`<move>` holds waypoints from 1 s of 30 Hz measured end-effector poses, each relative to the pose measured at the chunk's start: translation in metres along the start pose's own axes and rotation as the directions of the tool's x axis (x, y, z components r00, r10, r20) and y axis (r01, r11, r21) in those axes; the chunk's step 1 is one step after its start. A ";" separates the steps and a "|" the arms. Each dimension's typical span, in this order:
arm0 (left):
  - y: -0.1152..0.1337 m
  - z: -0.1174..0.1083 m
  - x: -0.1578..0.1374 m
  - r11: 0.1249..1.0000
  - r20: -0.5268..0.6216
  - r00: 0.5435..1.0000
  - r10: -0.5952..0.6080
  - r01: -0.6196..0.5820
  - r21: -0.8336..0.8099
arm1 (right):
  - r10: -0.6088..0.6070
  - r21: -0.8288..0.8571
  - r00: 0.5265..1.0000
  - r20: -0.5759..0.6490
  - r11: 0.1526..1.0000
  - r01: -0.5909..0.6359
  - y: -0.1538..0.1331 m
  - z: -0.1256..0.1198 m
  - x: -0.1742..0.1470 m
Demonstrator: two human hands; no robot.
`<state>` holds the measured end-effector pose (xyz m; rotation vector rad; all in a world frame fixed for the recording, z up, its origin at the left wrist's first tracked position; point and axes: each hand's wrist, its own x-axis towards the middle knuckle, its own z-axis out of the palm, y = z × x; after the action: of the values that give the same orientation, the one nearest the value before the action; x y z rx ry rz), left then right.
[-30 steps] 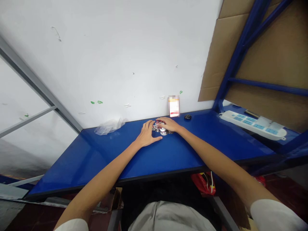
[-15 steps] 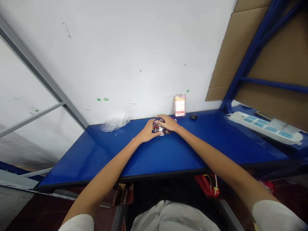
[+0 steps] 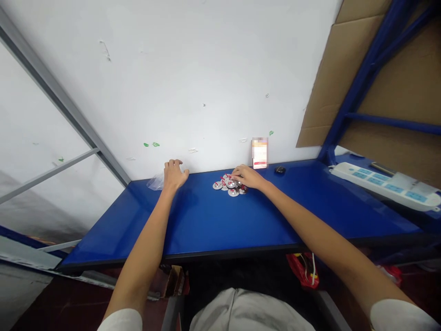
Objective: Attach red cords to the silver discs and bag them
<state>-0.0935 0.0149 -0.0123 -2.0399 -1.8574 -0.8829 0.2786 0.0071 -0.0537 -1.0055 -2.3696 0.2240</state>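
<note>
Several silver finger cymbals with red cords lie in a loose heap near the back of the blue table. My right hand reaches over the right side of this heap, its fingers closed at a finger cymbal near the top; the hand hides part of the pile. To the left, my left hand is raised near the wall with its fingers apart and nothing in them. Just behind and beside it lies a clear plastic bag, partly covered by the hand.
A lit phone leans against the wall behind the heap. Right of it sits a small black object. A white power strip lies along the table's right side. Below the table's front edge hangs a red bag.
My left hand has left the heap and moved left to the plastic bag, opening out. The finger cymbals now lie more exposed. My right hand stays at the heap.
</note>
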 end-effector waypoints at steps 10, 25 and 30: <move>-0.009 -0.003 0.000 0.979 0.082 0.996 -0.045 0.028 0.200 | 0.039 0.222 0.981 -0.191 0.975 0.005 -0.010 -0.015 0.002; 0.104 0.019 -0.033 0.330 0.212 0.976 0.037 0.189 -0.925 | 0.463 0.896 0.885 -0.036 0.407 -0.176 -0.048 0.003 0.010; 0.106 0.018 -0.040 0.206 0.336 0.941 0.029 0.324 -0.924 | 0.482 0.915 0.876 -0.019 0.362 -0.179 -0.048 0.000 0.009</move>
<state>0.0132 -0.0243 -0.0270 -2.7315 -1.7667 -2.4961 0.2439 -0.0207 -0.0329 -0.8355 -1.3284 1.2758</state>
